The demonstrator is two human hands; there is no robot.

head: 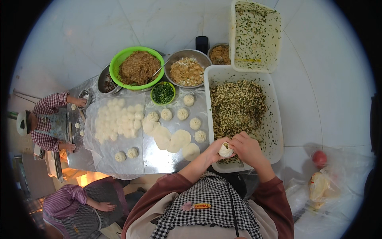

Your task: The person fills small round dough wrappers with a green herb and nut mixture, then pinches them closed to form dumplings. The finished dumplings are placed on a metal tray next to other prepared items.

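Note:
Over the near edge of a white plastic tub (276, 119) of chopped green and pale filling, my left hand (215, 150) cups a pleated dough bun (226, 150). The fingers of my right hand (245, 148) pinch the bun's top edge, where a little filling shows in the opening. Part of a metal utensil (241, 163) shows beneath my right hand. To the left, flat round dough wrappers (178, 140) lie overlapping on the metal table (155, 159), with several pleated buns (195, 123) around them.
Behind the wrappers stand a green bowl of brown filling (139, 68), a steel bowl (188, 68) and a small bowl of chopped greens (163, 93). Dough pieces (119, 119) cover a plastic sheet. A second tub (255, 35) stands behind. Two people (49, 119) are at the left.

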